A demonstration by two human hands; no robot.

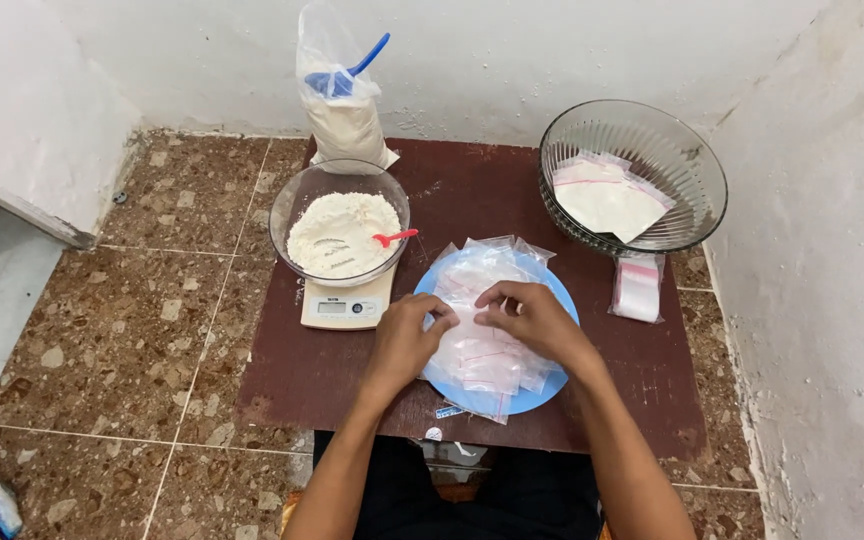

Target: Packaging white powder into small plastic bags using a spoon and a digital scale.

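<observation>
My left hand [410, 335] and my right hand [532, 318] rest side by side on a pile of small clear zip bags [487, 355] with red seal lines. The pile lies on a light blue plate [564, 300] on a low dark brown board [462, 195]. Fingertips of both hands pinch at one bag near the middle of the pile. A glass bowl of white flour [340, 222] with a small red spoon [395, 238] in it stands on a white kitchen scale [344, 308], just left of the plate.
A large ribbed glass bowl [632, 175] at the back right holds filled zip bags of white powder. A stack of empty zip bags [638, 287] lies below it. A plastic bag of flour with a blue scoop [344, 95] leans on the wall. White walls close in on the right and behind.
</observation>
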